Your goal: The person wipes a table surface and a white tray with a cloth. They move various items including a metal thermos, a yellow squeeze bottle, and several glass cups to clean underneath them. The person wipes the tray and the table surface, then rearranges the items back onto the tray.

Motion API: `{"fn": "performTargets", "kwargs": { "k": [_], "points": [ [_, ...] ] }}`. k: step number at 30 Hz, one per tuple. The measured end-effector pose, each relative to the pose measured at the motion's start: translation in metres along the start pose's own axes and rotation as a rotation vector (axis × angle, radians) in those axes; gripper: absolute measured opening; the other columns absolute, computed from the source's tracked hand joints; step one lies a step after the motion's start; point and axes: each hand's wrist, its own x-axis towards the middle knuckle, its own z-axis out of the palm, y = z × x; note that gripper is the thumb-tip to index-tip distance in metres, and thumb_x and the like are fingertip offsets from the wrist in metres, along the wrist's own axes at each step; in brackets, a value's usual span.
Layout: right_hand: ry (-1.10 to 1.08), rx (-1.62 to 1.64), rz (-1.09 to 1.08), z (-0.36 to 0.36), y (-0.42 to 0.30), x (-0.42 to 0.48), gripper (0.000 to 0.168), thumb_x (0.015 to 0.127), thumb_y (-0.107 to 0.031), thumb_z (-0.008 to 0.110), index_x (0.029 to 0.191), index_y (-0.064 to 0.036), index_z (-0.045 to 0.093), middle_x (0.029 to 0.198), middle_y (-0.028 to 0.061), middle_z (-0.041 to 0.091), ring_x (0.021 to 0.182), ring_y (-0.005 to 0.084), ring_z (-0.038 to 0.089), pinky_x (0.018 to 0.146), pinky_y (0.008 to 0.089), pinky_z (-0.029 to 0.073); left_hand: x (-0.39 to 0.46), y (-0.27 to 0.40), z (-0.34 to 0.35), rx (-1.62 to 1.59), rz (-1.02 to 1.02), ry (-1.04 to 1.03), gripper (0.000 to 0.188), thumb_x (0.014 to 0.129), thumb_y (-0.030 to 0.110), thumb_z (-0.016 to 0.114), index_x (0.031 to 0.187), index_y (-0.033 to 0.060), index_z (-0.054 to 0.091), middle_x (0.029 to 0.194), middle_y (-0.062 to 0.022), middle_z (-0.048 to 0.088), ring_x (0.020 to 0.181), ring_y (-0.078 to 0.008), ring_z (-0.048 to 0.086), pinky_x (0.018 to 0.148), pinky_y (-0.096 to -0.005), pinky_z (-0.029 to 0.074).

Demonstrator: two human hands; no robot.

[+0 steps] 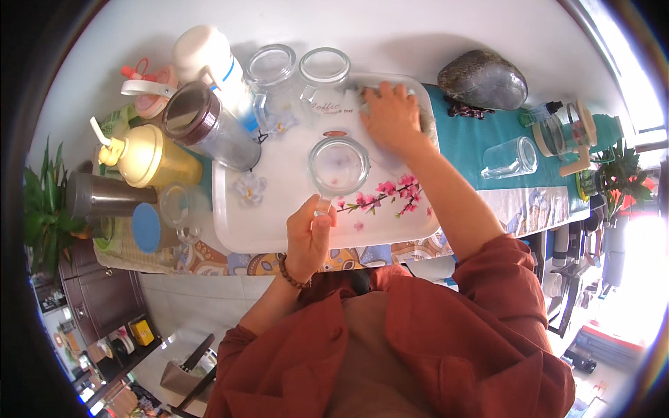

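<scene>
My left hand grips the handle of a clear glass mug, whose round rim faces up over the white tray. At the tray's back right corner my right hand lies palm down, fingers somewhat spread. Beneath it is a greyish, cloth-like thing, mostly hidden; whether the fingers grasp it is unclear. Two more glass mugs, the left one and the right one, stand at the tray's back edge. Pink blossoms and writing decorate the tray.
Left of the tray crowd a grey tumbler, a yellow cup with a straw, a white bottle and a blue-lidded container. To the right are a dark polished stone, a glass mug on its side and a glass pitcher.
</scene>
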Motion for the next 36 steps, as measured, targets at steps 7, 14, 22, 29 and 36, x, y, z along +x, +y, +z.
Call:
{"fn": "performTargets", "kwargs": {
  "k": [7, 14, 22, 29, 36],
  "points": [
    [-0.056, 0.073, -0.034, -0.006, -0.001, 0.011, 0.040, 0.081, -0.028, 0.057, 0.119, -0.015, 0.056, 0.110, 0.0097, 0.050, 0.107, 0.0288, 0.044, 0.089, 0.0428, 0.038, 0.001, 0.001, 0.002, -0.054, 0.004, 0.029, 0.044, 0.095, 0.038, 0.044, 0.092, -0.0058, 0.051, 0.067, -0.0042, 0.052, 0.061, -0.0089, 0.047, 0.055, -0.0235, 0.039],
    [-0.131, -0.116, 0.162, -0.012, 0.024, 0.006, 0.039, 0.081, -0.030, 0.053, 0.111, -0.005, 0.059, 0.114, 0.0086, 0.051, 0.109, 0.0270, 0.043, 0.089, 0.0450, 0.035, -0.002, -0.004, -0.004, -0.028, 0.018, 0.008, 0.041, 0.096, 0.035, 0.043, 0.091, -0.0045, 0.052, 0.068, -0.0046, 0.052, 0.060, -0.0111, 0.046, 0.055, -0.0238, 0.039],
    [0.006, -0.123, 0.193, 0.011, 0.018, 0.009, 0.034, 0.082, -0.028, 0.050, 0.099, -0.003, 0.064, 0.111, 0.0120, 0.052, 0.106, 0.0290, 0.044, 0.090, 0.0422, 0.034, 0.004, 0.001, -0.001, 0.011, 0.026, -0.012, 0.040, 0.096, 0.036, 0.042, 0.081, 0.0005, 0.050, 0.067, -0.0032, 0.050, 0.059, -0.0107, 0.044, 0.055, -0.0237, 0.037],
    [-0.171, -0.201, 0.202, -0.023, 0.011, -0.045, 0.036, 0.083, -0.035, 0.054, 0.095, -0.002, 0.065, 0.100, 0.0144, 0.057, 0.101, 0.0294, 0.049, 0.086, 0.0436, 0.040, 0.003, -0.001, -0.002, -0.044, 0.015, 0.001, 0.042, 0.095, 0.040, 0.044, 0.080, 0.0011, 0.051, 0.066, -0.0025, 0.049, 0.060, -0.0102, 0.044, 0.056, -0.0235, 0.037],
    [0.180, -0.109, 0.142, -0.006, 0.032, -0.010, 0.033, 0.083, -0.030, 0.055, 0.103, -0.004, 0.061, 0.103, 0.0119, 0.055, 0.102, 0.0288, 0.048, 0.086, 0.0444, 0.039, 0.004, 0.000, 0.000, -0.062, 0.011, -0.016, 0.044, 0.095, 0.041, 0.043, 0.079, 0.0011, 0.051, 0.066, -0.0028, 0.049, 0.060, -0.0106, 0.043, 0.056, -0.0239, 0.037]
  ]
}}
